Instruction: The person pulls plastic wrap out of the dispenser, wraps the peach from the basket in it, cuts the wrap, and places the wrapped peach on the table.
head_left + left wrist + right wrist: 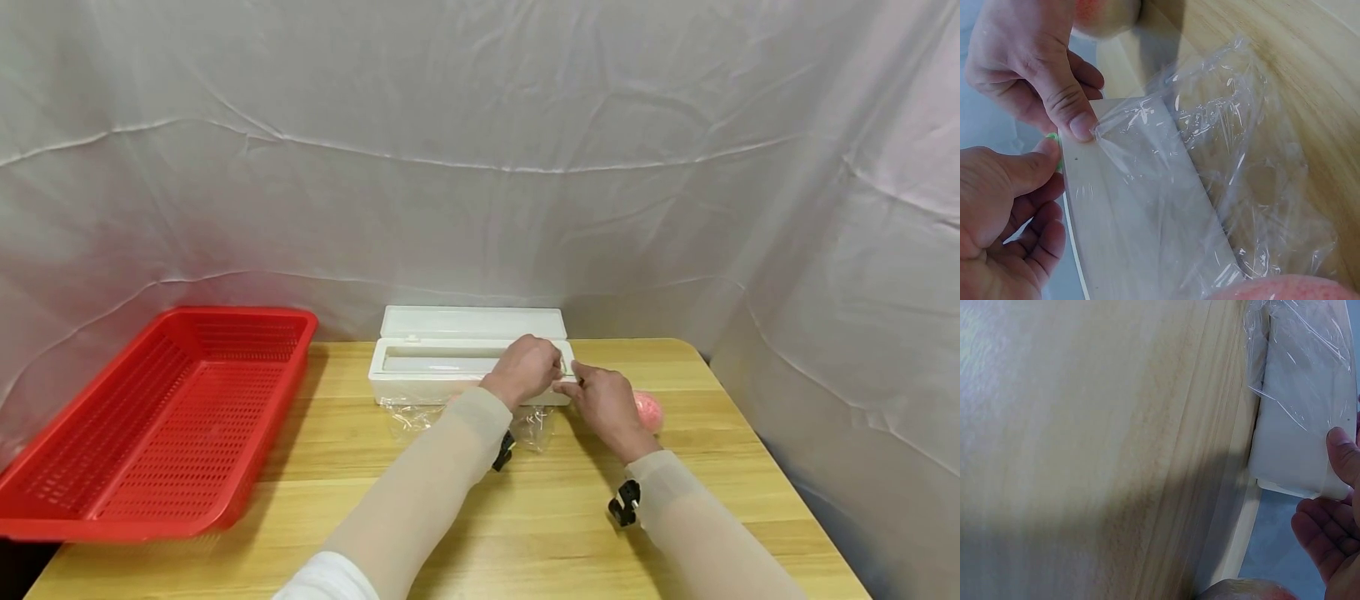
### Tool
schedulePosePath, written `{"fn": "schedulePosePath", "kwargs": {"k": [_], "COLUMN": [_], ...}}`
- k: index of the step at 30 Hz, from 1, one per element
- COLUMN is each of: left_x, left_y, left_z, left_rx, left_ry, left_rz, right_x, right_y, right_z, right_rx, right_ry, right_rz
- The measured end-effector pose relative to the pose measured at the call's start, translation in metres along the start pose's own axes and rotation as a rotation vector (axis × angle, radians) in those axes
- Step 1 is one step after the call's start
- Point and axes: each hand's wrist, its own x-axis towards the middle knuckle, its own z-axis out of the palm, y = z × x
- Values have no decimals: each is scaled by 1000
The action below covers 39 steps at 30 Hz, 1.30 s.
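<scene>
A long white cling film dispenser (420, 389) stands on the table with its lid (472, 323) raised and a white roll inside. Clear cling film (1260, 156) hangs crumpled down its front. My left hand (527, 365) is at the right part of the top edge, where its thumb and forefinger pinch a small green slide cutter (1059, 165). With my right hand (606, 408) I grip the dispenser's right end, the thumb (1342, 453) pressing film against the front face. A pink, peach-like fruit (648, 412) lies beside that hand; another (1285, 291) shows by the film.
A large red plastic basket (300, 321) takes up the left side of the wooden table (540, 533). Grey cloth (465, 208) hangs behind the table and along its right side.
</scene>
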Motion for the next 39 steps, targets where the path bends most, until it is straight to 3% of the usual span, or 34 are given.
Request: {"fn": "schedulePosePath", "kwargs": {"k": [9, 24, 39], "left_x": [-10, -28, -53], "left_y": [-11, -25, -52], "left_z": [-6, -4, -17], "left_rx": [-39, -22, -53], "left_ry": [-8, 20, 35], "left_rz": [-20, -25, -39], "right_x": [-1, -2, -2], "right_y": [4, 1, -1], "right_z": [-1, 0, -1], "right_rx": [-23, -16, -2], "right_ry": [18, 0, -40], "right_rz": [-4, 0, 21]}}
